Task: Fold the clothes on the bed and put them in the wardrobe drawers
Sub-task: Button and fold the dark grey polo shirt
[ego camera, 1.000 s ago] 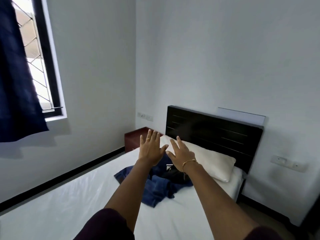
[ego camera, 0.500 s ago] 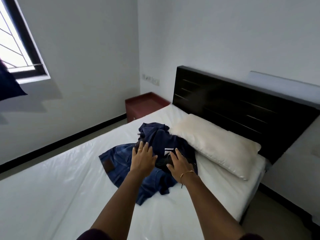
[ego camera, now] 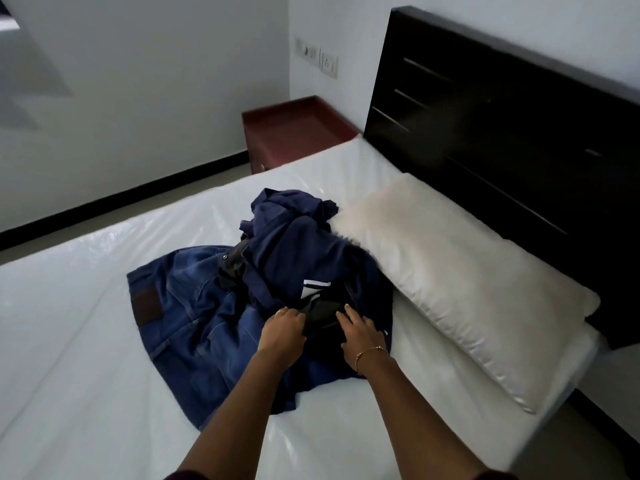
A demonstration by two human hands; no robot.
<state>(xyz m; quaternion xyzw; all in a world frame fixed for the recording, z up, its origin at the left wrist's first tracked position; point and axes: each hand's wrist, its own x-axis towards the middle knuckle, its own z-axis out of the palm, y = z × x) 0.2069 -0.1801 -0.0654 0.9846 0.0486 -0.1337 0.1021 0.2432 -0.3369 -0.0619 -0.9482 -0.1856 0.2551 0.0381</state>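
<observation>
- since a second ago both my hands have come down from the air over the pile and landed on it; the view has tipped down and closer too, so the window is all but out of view.
- my left hand [ego camera: 282, 332] sits at the near middle of the heap, fingers curled into a black garment [ego camera: 323, 311]; i read that as gripping its edge, though the fingertips are hidden in the folds.
- my right hand [ego camera: 363, 336] lies just beside it on the same black garment, fingers fairly straight and pressing down, not closed round anything that i can see.
- my read: reaching is done and the picking of the first piece is starting; nothing is folded yet and no drawer is in view.
- the pile lies on the bed [ego camera: 86, 358], its far right edge touching the pillow [ego camera: 450, 271].
- the jeans [ego camera: 187, 306] lie on the left, with their leather patch toward the left side; their long axis seems to run from that patch toward me, legs bunched at the near end.
- the navy top [ego camera: 294, 251] is crumpled on the far side; i cannot tell its axis.
- the black garment is too bunched to give a direction either.
</observation>
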